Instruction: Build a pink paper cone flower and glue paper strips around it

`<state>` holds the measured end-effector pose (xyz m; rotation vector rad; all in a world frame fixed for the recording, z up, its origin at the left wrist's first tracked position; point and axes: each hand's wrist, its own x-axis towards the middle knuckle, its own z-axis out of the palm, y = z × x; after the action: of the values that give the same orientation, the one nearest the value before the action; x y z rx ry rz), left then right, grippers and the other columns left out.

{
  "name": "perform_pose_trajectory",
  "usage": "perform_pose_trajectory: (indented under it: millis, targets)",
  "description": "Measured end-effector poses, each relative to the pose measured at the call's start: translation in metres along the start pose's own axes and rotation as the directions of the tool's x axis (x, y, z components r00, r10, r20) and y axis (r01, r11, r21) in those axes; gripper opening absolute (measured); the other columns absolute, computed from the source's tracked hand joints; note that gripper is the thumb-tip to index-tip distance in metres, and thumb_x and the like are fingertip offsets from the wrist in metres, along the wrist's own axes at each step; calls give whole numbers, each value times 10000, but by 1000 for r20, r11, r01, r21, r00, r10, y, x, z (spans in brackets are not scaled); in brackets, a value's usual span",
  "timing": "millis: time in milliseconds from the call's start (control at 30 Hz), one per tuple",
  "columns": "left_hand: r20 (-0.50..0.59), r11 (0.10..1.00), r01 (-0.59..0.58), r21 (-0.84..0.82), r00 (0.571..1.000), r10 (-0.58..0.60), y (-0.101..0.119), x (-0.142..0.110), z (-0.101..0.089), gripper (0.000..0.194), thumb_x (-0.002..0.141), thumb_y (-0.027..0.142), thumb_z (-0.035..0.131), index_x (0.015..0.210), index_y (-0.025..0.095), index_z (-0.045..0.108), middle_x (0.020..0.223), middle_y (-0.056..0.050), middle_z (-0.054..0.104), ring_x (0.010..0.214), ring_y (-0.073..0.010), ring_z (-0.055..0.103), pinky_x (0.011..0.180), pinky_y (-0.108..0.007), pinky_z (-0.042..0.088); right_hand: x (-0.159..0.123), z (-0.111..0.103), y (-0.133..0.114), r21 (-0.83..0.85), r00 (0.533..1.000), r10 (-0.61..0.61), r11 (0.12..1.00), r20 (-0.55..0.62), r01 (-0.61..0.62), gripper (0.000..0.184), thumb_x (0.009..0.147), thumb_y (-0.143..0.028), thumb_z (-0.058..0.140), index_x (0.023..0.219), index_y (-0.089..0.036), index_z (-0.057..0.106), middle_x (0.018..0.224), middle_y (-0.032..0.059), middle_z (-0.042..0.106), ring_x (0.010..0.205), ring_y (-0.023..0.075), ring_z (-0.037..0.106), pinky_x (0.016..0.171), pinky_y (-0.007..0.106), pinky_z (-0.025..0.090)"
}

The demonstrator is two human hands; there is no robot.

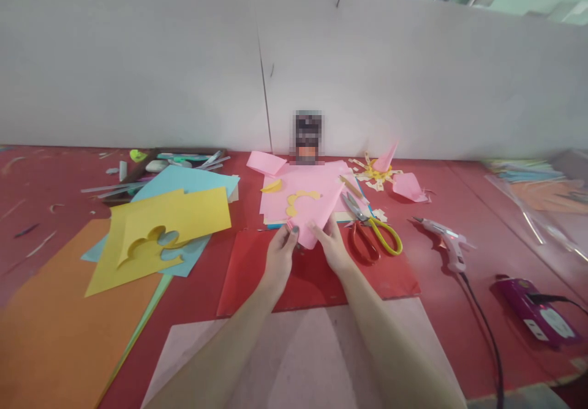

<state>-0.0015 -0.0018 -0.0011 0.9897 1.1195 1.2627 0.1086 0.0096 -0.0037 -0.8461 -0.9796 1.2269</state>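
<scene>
My left hand (279, 259) and my right hand (336, 248) both grip a piece of pink paper (313, 228), with fingers closed on its lower edges. The held paper tapers towards its lower end. Just behind it, a yellow curved paper cut-out (294, 199) rests on more pink paper (273, 204). Scissors (362, 216) with one red and one yellow handle lie partly open, right of my right hand. Under my hands is a flat red sheet or folder (250, 274).
Yellow sheets (151, 213) with cut-outs, blue paper (184, 179) and orange paper (68, 317) are at left. Right are a glue gun (452, 250) with its cord and a purple power strip (535, 308). Behind stand a pink paper cone (384, 159) and a white wall (160, 60).
</scene>
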Motion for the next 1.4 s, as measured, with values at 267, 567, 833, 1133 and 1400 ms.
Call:
perform_pose_trajectory:
  millis: [267,567,833,1133,1400]
  targets:
    - [43,997,58,-45,997,-56,3,0,0,274,710,415,618,640,178,498,590,37,458,557,-102,455,521,-203,399,0,-3,3,-6,999,34,999,-12,-34,558,726,-318,622,1250,-254,440,1126,22,605,1098,184,518,981,359,386]
    - [8,999,42,28,999,-42,6,0,1,326,727,448,598,594,178,472,545,48,448,521,-90,438,528,-202,376,0,-1,1,-16,1000,14,1000,-2,-14,557,729,-313,625,1248,-255,430,1143,25,590,1123,175,496,980,339,388]
    - [77,970,97,-222,994,-82,6,0,-4,297,701,350,651,581,169,447,590,51,417,551,-75,420,534,-189,377,0,3,-3,19,999,23,1000,48,-24,571,725,-307,629,1252,-257,414,1180,21,566,1117,168,498,990,328,377]
    - [31,932,117,-344,993,-113,3,3,-5,229,716,380,630,766,166,568,686,17,532,569,-86,495,545,-211,418,1,4,-1,53,1000,28,998,9,-28,601,689,-306,656,1234,-264,407,1185,36,569,1078,187,535,928,349,435]
    - [77,992,83,-95,994,-75,7,1,2,265,682,396,645,627,167,524,588,23,520,546,-96,514,514,-205,429,4,-2,4,98,994,42,995,-100,-32,488,721,-326,615,1178,-232,472,1058,43,635,1028,201,567,868,363,471]
